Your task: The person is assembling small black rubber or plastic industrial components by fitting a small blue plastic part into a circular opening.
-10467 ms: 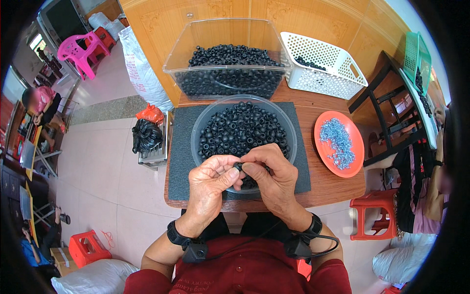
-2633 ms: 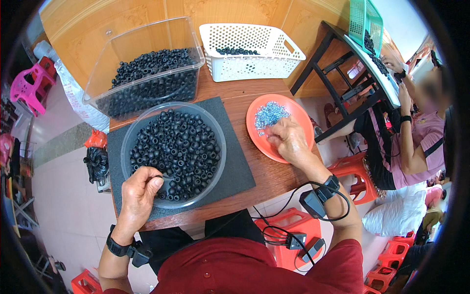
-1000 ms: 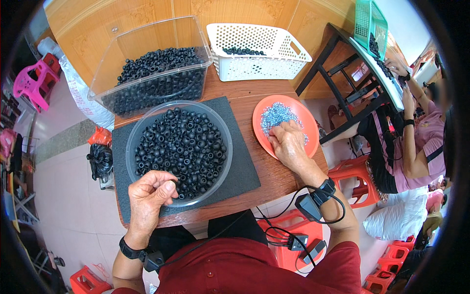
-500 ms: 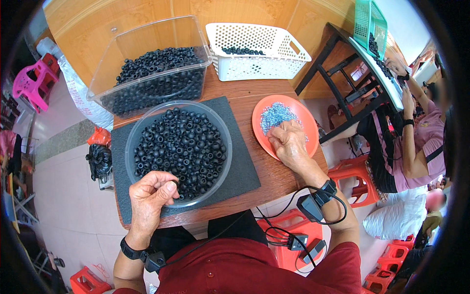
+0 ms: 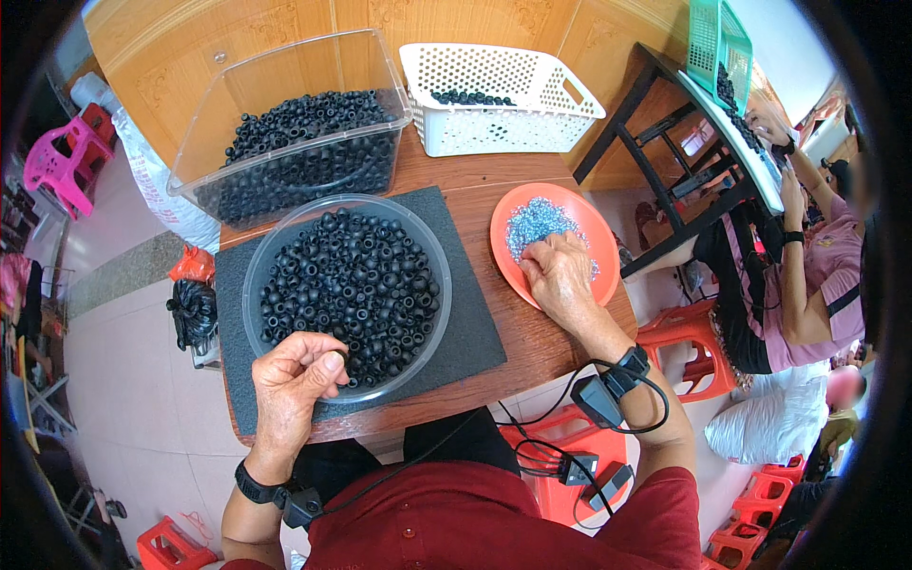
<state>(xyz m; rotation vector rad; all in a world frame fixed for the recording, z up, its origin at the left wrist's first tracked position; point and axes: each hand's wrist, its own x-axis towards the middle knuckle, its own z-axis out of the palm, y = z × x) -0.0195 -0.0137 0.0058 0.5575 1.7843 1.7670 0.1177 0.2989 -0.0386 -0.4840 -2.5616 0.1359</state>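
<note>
At the near rim of a clear round tub [image 5: 439, 313] full of hollow round black plastic pieces [image 5: 347, 275], my left hand [image 5: 296, 372] is closed. Thumb and index finger pinch one small black piece [image 5: 342, 356], mostly covered by the fingertips. Over to the right, my right hand [image 5: 562, 275] reaches into an orange plate [image 5: 600, 237] with its fingertips drawn together at the edge of a pile of tiny shiny bluish-silver bits [image 5: 541, 218]. Whatever those fingertips hold is too small or hidden to make out.
The tub stands on a dark grey mat [image 5: 475, 332] on a wooden table [image 5: 465, 204]. Behind it are a clear rectangular bin [image 5: 285, 152] of black pieces and a white perforated basket [image 5: 503, 133]. Cables hang from my wrists. At right, another person works at a table [image 5: 746, 152].
My right hand has shifted very slightly within the orange plate, its fingers staying at the pile. My left hand keeps its pinch in the same place.
</note>
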